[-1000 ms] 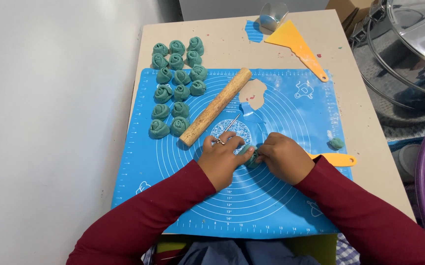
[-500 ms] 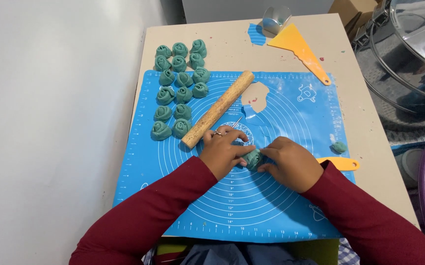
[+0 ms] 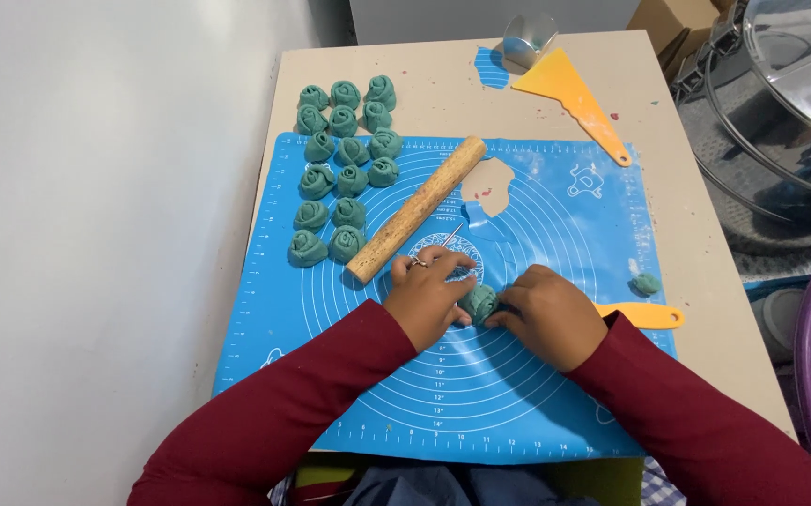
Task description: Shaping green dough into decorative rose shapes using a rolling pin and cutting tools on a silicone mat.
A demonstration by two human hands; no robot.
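Observation:
Both my hands meet on a green dough roll (image 3: 480, 303) lying near the middle of the blue silicone mat (image 3: 555, 225). My left hand (image 3: 426, 295) presses it from the left, and my right hand (image 3: 552, 317) closes on it from the right. A thin metal tool (image 3: 452, 234) lies just beyond my left fingers. A wooden rolling pin (image 3: 417, 210) rests slantwise on the mat, above my left hand. Several finished green dough roses (image 3: 343, 164) stand in rows at the mat's upper left and on the table behind it.
A small green dough scrap (image 3: 647, 283) and a yellow handle (image 3: 649, 315) lie at the mat's right edge. A yellow scraper (image 3: 574, 96) and a metal ring cutter (image 3: 528, 40) sit at the table's (image 3: 705, 281) far end. A wall is left, pots right.
My hands have drawn a little toward me and closed together on the green dough piece, which now shows between them as a rolled lump.

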